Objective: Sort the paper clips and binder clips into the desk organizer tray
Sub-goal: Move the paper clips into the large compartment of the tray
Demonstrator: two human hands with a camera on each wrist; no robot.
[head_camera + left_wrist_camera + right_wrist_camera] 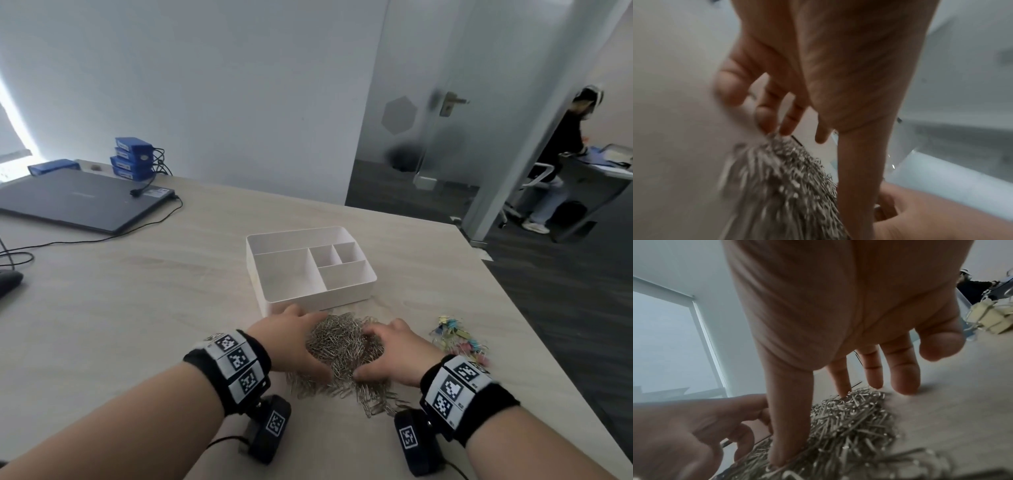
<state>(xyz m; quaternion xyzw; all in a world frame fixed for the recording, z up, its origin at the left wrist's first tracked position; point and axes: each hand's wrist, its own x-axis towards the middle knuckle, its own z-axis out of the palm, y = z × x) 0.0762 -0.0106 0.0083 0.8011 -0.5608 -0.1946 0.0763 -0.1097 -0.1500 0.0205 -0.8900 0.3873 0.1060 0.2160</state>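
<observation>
A heap of silver paper clips [342, 346] lies on the wooden table just in front of the white desk organizer tray [325, 301], whose compartments look empty. My left hand [291, 339] cups the heap's left side, thumb [857, 170] dug into the clips and fingers [789, 118] stretched over the far edge. From the right, my right hand [394, 353] presses in, its thumb [787, 418] sunk in the paper clips [849, 426] and its fingers [904, 369] straight. A small pile of pastel binder clips [455, 339] sits to the right, untouched.
A closed laptop [85, 202] with its cable, stacked blue boxes [132, 161] and a mouse [8, 281] occupy the table's far left. The table's right edge [520, 308] runs close to the binder clips. Beyond a glass door, a person [561, 154] sits at another desk.
</observation>
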